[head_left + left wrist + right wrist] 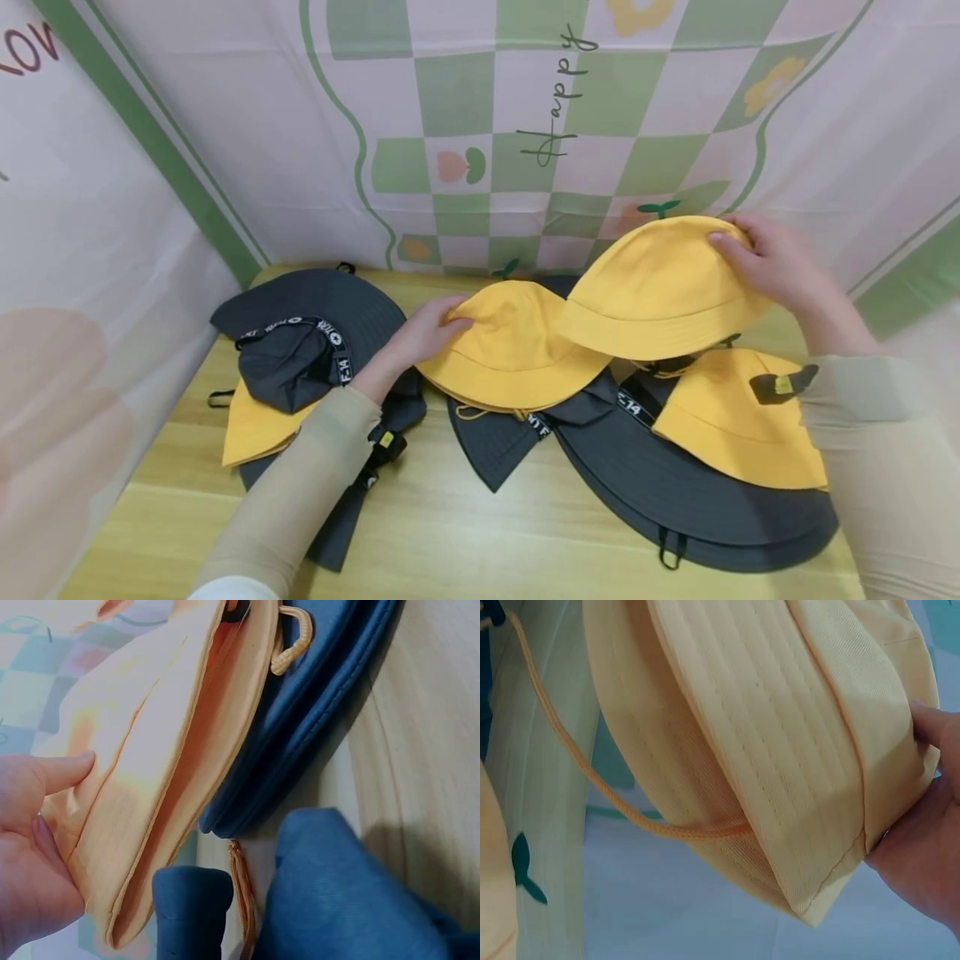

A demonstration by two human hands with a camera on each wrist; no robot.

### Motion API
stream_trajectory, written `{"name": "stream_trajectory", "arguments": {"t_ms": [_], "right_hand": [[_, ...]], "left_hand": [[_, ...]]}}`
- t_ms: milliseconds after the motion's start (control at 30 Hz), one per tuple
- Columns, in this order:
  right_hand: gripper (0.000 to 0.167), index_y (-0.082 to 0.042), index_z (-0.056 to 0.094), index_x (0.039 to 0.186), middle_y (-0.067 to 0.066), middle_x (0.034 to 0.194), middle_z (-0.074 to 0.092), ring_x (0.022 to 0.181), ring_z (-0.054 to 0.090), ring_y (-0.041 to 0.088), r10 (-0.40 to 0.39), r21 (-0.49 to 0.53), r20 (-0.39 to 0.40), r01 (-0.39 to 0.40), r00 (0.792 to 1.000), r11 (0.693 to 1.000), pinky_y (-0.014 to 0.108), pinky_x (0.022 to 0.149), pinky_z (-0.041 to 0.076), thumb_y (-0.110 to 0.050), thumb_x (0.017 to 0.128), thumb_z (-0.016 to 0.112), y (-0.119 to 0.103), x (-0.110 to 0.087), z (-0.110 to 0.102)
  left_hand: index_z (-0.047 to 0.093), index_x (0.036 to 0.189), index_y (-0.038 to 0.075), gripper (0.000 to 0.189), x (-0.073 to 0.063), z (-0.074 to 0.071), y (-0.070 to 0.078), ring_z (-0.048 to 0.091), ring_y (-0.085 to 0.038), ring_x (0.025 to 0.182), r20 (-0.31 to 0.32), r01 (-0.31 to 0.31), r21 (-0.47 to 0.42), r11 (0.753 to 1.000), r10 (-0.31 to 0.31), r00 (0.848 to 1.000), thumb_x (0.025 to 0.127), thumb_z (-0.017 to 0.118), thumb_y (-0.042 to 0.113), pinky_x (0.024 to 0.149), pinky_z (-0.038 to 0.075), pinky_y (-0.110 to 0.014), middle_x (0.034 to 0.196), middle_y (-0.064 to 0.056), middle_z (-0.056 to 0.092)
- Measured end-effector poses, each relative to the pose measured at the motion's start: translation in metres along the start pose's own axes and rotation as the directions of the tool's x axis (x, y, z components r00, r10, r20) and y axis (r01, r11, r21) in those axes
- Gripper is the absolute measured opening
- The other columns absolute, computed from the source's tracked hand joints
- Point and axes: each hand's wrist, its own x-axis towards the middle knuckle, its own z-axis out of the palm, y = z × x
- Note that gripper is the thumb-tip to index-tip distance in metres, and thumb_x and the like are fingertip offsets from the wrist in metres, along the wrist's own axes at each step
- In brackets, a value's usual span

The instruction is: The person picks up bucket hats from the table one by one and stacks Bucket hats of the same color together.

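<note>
Right hand (776,267) grips raised yellow hat (660,287) by crown near surface's back edge; left hand (427,333) pinches middle hat (510,346), steadying stack.

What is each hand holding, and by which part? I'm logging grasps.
Right hand grips the raised yellow hat by its crown; left hand grips the middle yellow hat's crown.
</note>
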Motion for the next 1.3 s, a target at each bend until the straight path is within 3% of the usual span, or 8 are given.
{"name": "stream_trajectory", "arguments": {"t_ms": [100,333,567,767,967,1300], "right_hand": [[0.034,0.0,0.063,0.12,-0.011,0.076,0.055,0.064,0.047,0.004,-0.012,0.042,0.022,0.011,1.0,0.999,0.017,0.063,0.035,-0.029,0.105,0.051,-0.009,0.002,0.008],[0.034,0.0,0.061,0.113,0.006,0.077,0.056,0.058,0.047,0.011,0.002,0.081,0.08,-0.008,0.997,0.997,0.023,0.057,0.036,-0.031,0.105,0.049,-0.024,0.004,0.027],[0.031,0.001,0.062,0.117,0.002,0.082,0.057,0.065,0.049,0.007,-0.031,0.142,0.073,0.021,0.997,0.99,0.019,0.064,0.037,-0.025,0.105,0.052,-0.029,0.002,0.048],[0.027,0.0,0.06,0.105,0.008,0.081,0.054,0.063,0.046,0.011,-0.057,0.156,0.11,0.04,0.992,0.987,0.024,0.063,0.036,-0.026,0.106,0.05,-0.035,0.002,0.066],[0.027,0.003,0.061,0.113,0.014,0.084,0.059,0.063,0.048,0.009,-0.122,0.205,0.141,0.092,0.982,0.975,0.023,0.061,0.039,-0.02,0.106,0.048,-0.042,0.002,0.081],[0.027,0.0,0.06,0.112,0.012,0.082,0.055,0.063,0.047,0.012,-0.12,0.227,0.196,0.074,0.973,0.971,0.026,0.061,0.039,-0.023,0.107,0.047,-0.051,0.002,0.105]], "left_hand": [[0.054,0.143,0.008,0.043,0.001,-0.001,0.001,0.048,-0.03,0.14,0.003,-0.008,-0.032,0.999,0.008,1.0,0.103,0.057,0.022,0.115,0.039,-0.046,0.148,-0.014,0.054],[0.056,0.14,0.011,0.038,0.006,0.0,0.002,0.053,-0.028,0.134,0.017,-0.038,-0.08,0.996,0.04,0.999,0.102,0.057,0.018,0.113,0.041,-0.045,0.142,-0.011,0.058],[0.048,0.148,0.015,0.044,0.011,0.005,0.003,0.043,-0.03,0.144,0.013,-0.038,-0.096,0.995,0.039,0.999,0.104,0.052,0.013,0.117,0.036,-0.046,0.153,-0.012,0.048],[0.051,0.146,0.015,0.041,0.012,0.009,0.006,0.046,-0.03,0.142,-0.01,-0.04,-0.107,0.993,0.039,0.999,0.104,0.05,0.014,0.117,0.037,-0.045,0.151,-0.011,0.051],[0.054,0.143,0.014,0.039,0.013,0.01,0.011,0.047,-0.027,0.141,-0.023,-0.017,-0.138,0.99,0.014,1.0,0.105,0.049,0.014,0.117,0.038,-0.043,0.149,-0.01,0.053],[0.057,0.141,0.016,0.037,0.015,0.012,0.014,0.049,-0.025,0.139,-0.034,0.022,-0.173,0.985,-0.028,0.999,0.105,0.047,0.017,0.115,0.039,-0.043,0.147,-0.009,0.055]]}}
